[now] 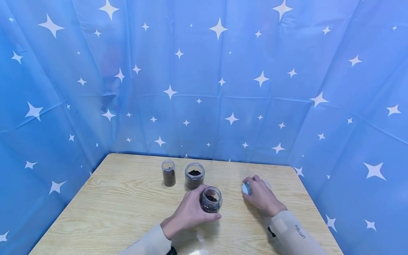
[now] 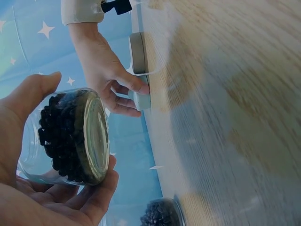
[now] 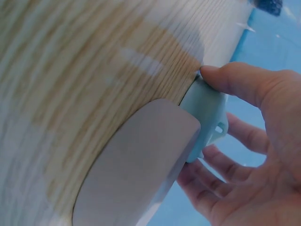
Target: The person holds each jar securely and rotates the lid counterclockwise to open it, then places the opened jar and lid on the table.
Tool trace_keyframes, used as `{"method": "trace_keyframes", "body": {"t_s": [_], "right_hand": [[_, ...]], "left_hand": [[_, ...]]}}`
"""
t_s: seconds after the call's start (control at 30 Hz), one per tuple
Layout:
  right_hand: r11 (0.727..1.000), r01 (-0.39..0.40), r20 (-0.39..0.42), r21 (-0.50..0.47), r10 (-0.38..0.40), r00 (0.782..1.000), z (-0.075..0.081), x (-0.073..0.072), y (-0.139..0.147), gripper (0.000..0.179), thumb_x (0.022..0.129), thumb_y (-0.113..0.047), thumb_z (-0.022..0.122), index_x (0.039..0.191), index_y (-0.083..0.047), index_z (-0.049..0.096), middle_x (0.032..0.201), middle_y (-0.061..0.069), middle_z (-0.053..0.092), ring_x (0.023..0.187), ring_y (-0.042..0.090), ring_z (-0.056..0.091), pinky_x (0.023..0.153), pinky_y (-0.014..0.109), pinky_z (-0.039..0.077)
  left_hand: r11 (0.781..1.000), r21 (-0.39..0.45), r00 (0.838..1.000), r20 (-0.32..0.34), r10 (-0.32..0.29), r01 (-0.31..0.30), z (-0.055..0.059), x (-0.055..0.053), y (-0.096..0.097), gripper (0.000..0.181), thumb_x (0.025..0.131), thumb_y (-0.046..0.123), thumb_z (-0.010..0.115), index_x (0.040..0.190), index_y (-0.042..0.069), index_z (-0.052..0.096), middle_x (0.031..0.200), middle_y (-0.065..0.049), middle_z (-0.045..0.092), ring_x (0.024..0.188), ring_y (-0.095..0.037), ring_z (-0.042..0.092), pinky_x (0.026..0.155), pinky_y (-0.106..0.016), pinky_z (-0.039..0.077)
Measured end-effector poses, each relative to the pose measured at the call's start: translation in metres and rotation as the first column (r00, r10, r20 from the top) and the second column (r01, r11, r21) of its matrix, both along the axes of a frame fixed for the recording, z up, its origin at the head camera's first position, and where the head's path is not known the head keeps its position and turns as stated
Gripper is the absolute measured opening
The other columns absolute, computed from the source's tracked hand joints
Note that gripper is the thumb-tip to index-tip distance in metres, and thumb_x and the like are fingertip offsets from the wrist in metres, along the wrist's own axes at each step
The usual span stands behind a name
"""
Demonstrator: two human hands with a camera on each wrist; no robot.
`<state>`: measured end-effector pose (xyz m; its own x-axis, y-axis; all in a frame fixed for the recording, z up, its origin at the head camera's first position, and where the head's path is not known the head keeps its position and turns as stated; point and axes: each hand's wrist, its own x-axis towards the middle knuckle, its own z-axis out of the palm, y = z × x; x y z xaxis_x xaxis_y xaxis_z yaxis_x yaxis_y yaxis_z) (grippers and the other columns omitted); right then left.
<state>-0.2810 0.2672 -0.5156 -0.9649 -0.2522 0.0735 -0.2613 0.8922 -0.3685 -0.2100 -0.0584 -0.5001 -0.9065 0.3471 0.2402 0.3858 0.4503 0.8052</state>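
Note:
My left hand (image 1: 195,209) grips an open glass jar (image 1: 211,203) by its side, fingers and thumb around it. Small dark beans (image 2: 66,136) partly fill the jar, and its base shows raised off the table in the left wrist view. Over to the right, my right hand (image 1: 259,194) holds a pale blue-green lid (image 3: 207,113) at its edges, thumb on one side and fingers on the other. This lid has a small tab with a hole and lies at the tabletop. Close beside it lies a grey-white lid (image 3: 141,160), mostly hidden by the hand in the head view.
A wider open jar of dark beans (image 1: 194,179) stands just behind the held jar. To its left is a narrow open jar (image 1: 169,174) with dark, fine-looking contents. All are on a wooden table (image 1: 121,198), with a blue star-patterned curtain (image 1: 197,71) behind and at the sides.

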Motion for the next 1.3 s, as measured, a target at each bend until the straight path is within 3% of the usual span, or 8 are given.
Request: {"method": "trace_keyframes", "body": {"t_s": [0.37,0.6,0.97,1.3], "right_hand": [[1.000,0.010,0.002,0.010,-0.010,1.000,0.002,0.004,0.001,0.053,0.102,-0.022,0.092,0.149,-0.009,0.071,0.146,0.027,0.066,0.118,0.036,0.070,0.100,0.059,0.065],[0.999,0.021,0.006,-0.036,-0.020,1.000,0.003,0.008,0.002,0.061,0.103,-0.023,0.092,0.157,-0.011,0.067,0.159,0.027,0.060,0.137,0.044,0.065,0.109,0.066,0.063],[0.998,-0.016,-0.154,-0.063,0.006,0.988,0.023,0.017,0.002,0.060,0.105,-0.023,0.089,0.159,-0.009,0.066,0.159,0.024,0.061,0.145,0.049,0.062,0.110,0.070,0.061],[0.997,-0.009,-0.215,-0.071,-0.006,0.977,0.030,0.026,0.008,0.062,0.100,-0.020,0.094,0.157,-0.011,0.068,0.156,0.024,0.063,0.143,0.049,0.063,0.108,0.069,0.063]], "left_hand": [[0.999,-0.021,0.999,-0.003,0.035,-0.035,-0.002,-0.001,-0.007,0.083,0.076,0.042,0.110,0.145,0.017,0.071,0.132,-0.001,0.085,0.119,-0.018,0.081,0.107,-0.040,0.065],[0.997,-0.032,0.997,-0.002,0.072,-0.072,-0.003,-0.004,-0.017,0.085,0.075,0.042,0.111,0.145,0.016,0.071,0.131,-0.001,0.085,0.119,-0.021,0.082,0.108,-0.044,0.065],[0.987,-0.041,0.988,-0.006,0.156,-0.156,-0.006,-0.010,-0.043,0.084,0.072,0.037,0.113,0.142,0.016,0.072,0.131,-0.001,0.082,0.119,-0.018,0.078,0.110,-0.048,0.064],[0.962,-0.127,0.970,0.005,0.244,-0.241,-0.007,-0.013,-0.070,0.087,0.068,0.031,0.115,0.141,0.008,0.074,0.130,-0.008,0.071,0.115,-0.022,0.072,0.110,-0.058,0.063]]}}
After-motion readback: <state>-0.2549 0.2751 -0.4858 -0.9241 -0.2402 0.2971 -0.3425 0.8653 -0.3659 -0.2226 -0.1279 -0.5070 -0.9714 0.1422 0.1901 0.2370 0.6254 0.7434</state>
